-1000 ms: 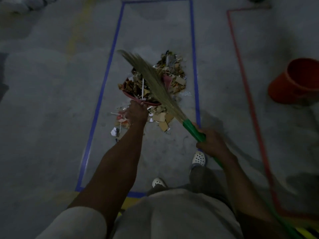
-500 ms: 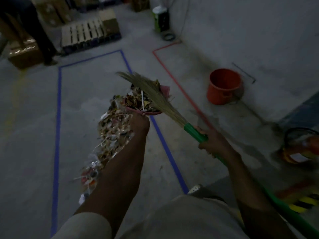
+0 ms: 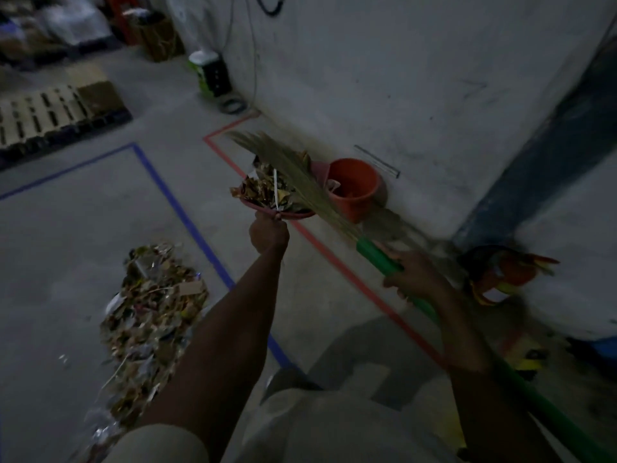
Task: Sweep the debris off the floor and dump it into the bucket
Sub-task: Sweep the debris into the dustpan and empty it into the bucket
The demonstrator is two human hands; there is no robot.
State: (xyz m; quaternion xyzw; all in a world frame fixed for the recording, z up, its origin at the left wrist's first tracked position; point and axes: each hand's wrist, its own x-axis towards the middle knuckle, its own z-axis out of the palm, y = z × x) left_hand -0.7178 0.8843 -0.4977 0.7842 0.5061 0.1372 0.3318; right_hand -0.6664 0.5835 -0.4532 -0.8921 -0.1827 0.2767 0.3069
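Observation:
My left hand (image 3: 269, 234) grips the handle of a pink dustpan (image 3: 283, 213), held up in the air and heaped with paper and leaf scraps (image 3: 263, 190). My right hand (image 3: 412, 274) grips the green handle of a straw broom (image 3: 380, 257); its bristles (image 3: 287, 168) lie across the loaded dustpan. The orange bucket (image 3: 355, 188) stands on the floor against the wall, just beyond and right of the dustpan. A large pile of debris (image 3: 150, 315) lies on the floor at lower left, inside the blue-taped area.
Blue tape (image 3: 187, 222) and red tape (image 3: 334, 255) lines mark the concrete floor. A white wall (image 3: 400, 78) rises behind the bucket. A wooden pallet (image 3: 50, 115) lies at far left, a green-and-white device (image 3: 210, 73) by the wall, colourful items (image 3: 500, 272) at right.
The view has swung right toward the wall. Both hands carried the loaded dustpan and broom closer to the orange bucket, which now sits just behind the dustpan.

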